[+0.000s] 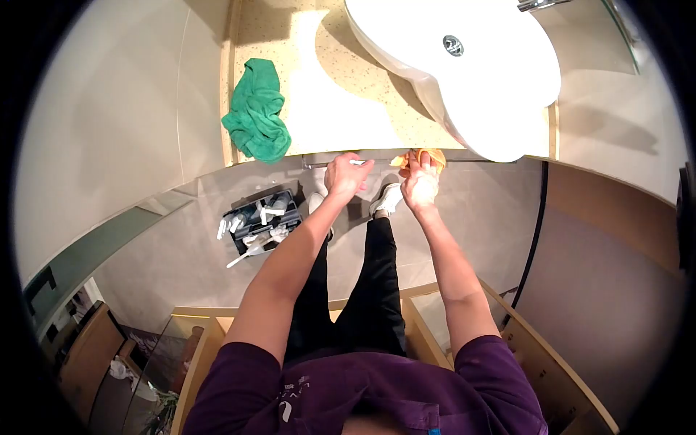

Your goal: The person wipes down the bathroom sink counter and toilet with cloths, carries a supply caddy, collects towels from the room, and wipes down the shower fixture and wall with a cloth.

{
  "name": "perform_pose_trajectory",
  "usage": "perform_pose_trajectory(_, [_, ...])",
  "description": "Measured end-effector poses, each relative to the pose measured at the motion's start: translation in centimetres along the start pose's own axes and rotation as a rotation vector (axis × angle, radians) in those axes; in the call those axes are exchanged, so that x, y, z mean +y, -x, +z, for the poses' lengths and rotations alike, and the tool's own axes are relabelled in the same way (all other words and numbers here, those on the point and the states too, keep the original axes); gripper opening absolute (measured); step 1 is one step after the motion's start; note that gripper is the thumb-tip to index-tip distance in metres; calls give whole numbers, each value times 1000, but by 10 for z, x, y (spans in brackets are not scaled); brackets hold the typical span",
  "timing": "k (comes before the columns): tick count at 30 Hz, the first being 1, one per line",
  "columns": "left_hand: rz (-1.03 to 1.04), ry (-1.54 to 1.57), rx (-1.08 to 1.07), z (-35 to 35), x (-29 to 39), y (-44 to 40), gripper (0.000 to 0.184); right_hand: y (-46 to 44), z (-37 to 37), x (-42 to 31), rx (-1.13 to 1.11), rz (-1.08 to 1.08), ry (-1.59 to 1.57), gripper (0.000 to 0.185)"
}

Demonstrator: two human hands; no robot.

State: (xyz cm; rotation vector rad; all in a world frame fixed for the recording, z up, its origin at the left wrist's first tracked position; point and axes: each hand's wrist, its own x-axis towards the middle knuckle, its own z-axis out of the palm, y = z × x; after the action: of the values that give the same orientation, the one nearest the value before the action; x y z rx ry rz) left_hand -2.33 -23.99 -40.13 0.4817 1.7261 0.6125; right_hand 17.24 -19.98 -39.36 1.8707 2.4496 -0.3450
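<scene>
My right hand [420,184] is closed on an orange cloth [436,156] just below the front edge of the countertop. To its left, my left hand [346,178] is closed at the same edge, fingers curled. A small pale piece [357,162] shows at its fingertips, too small to name. A crumpled green cloth [257,112] lies on the left part of the speckled countertop [297,80], partly hanging over its front edge.
A white basin [493,87] with a drain [453,46] and a tap [536,4] takes up the counter's right. On the floor at left stands a dark caddy [296,216] with several bottles and a white-handled brush [246,254]. Walls flank both sides.
</scene>
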Motion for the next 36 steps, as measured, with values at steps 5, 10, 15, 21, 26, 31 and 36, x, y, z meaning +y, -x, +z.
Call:
perform_pose_trajectory(5, [-6,11,-11,-1,-12,-7,48,2,-4,-1,-27,-24,8,66])
perform_pose_trajectory(10, [-6,-3,-10,-4,-5,-3,46,2,-5,-8,-27,-22,18,67])
perform_pose_trajectory(15, [1,-2,-39,-8,-4,-3,45,2,-8,-10,-10,-35,15,63])
perform_pose_trajectory(21, [10,33,-38,-7,-5,-4,47,3,-4,-13,-47,-7,29,70])
perform_pose_trajectory(26, [13,56,-77,-13,-12,-5,48,4,-5,-14,-37,-18,30,72])
perform_pose_trajectory(31, [181,486,-80,-45,-35,43,44,27,69,-82,-61,-72,-296,60])
perform_pose_trajectory(36, [250,481,333,-100,-94,69,34,41,37,-186,13,-353,-212,51])
